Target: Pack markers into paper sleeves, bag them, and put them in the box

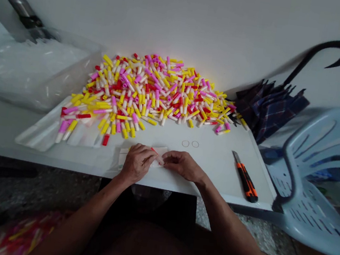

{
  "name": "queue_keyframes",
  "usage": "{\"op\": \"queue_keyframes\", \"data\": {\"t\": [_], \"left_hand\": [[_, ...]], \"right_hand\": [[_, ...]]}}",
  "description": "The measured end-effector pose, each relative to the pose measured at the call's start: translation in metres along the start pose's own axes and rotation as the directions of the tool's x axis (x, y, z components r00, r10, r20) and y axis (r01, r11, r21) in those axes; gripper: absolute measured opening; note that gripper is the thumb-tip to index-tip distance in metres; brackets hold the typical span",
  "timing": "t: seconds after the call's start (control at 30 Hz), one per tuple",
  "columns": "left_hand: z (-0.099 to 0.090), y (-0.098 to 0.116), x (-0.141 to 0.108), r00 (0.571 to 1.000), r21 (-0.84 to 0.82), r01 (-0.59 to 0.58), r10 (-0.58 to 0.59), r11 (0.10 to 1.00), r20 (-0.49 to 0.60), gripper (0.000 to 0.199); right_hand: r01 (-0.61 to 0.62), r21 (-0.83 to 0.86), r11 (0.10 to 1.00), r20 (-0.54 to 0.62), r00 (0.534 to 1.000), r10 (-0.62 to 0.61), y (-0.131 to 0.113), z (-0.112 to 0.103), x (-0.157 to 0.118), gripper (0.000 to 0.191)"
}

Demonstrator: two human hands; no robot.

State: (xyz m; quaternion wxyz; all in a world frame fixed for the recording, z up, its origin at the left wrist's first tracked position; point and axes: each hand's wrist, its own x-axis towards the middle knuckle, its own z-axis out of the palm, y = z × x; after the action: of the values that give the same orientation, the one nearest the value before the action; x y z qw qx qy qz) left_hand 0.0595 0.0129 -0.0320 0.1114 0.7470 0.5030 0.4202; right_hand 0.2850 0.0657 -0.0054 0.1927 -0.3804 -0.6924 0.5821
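Close to the table's front edge, both hands are at work over a flat white piece (123,154) with a green mark at its left end. My left hand (137,162) is closed over it, thumb and fingers pressed together. Opposite, my right hand (185,166) has its fingers curled in a pinch. Between the fingertips shows a small white piece with red marks (159,158), partly covered by both hands; its kind is unclear. Two thin rubber bands (190,144) lie beyond my right hand. Behind is a large heap of short two-coloured plastic tubes (155,95), white with yellow, pink or red.
An orange-and-black utility knife (246,181), blade out, lies at right. Clear plastic bags (45,126) are at left, near a big clear bag (38,69). A folded umbrella (265,105) leans against the wall. A light-blue plastic chair (319,175) stands beyond the table's right edge.
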Motion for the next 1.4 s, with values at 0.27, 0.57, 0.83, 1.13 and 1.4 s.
{"op": "queue_keyframes", "data": {"t": [0.27,0.57,0.83,1.13,1.4], "left_hand": [[-0.003,0.000,0.001,1.000,0.020,0.011,-0.011,1.000,0.025,0.017],[-0.004,-0.001,0.000,1.000,0.019,0.016,-0.016,1.000,0.014,0.014],[-0.009,0.001,-0.001,1.000,0.072,0.018,-0.020,0.997,0.017,0.018],[-0.016,-0.001,0.003,0.992,0.051,0.071,-0.076,0.996,0.105,0.019],[-0.016,-0.002,0.003,0.983,-0.006,0.073,-0.071,0.997,0.169,0.018]], "right_hand": [[0.136,-0.214,0.967,0.003,0.990,-0.139,-0.002,0.003,0.001,0.013],[0.334,-0.649,0.683,0.198,0.942,-0.272,0.000,-0.008,-0.011,0.048],[0.317,-0.753,0.576,0.155,0.937,-0.313,0.005,0.014,-0.003,0.046],[0.309,-0.703,0.641,0.141,0.943,-0.300,0.004,0.012,0.000,0.040],[0.335,-0.711,0.618,0.204,0.940,-0.275,-0.006,0.014,0.003,0.041]]}}
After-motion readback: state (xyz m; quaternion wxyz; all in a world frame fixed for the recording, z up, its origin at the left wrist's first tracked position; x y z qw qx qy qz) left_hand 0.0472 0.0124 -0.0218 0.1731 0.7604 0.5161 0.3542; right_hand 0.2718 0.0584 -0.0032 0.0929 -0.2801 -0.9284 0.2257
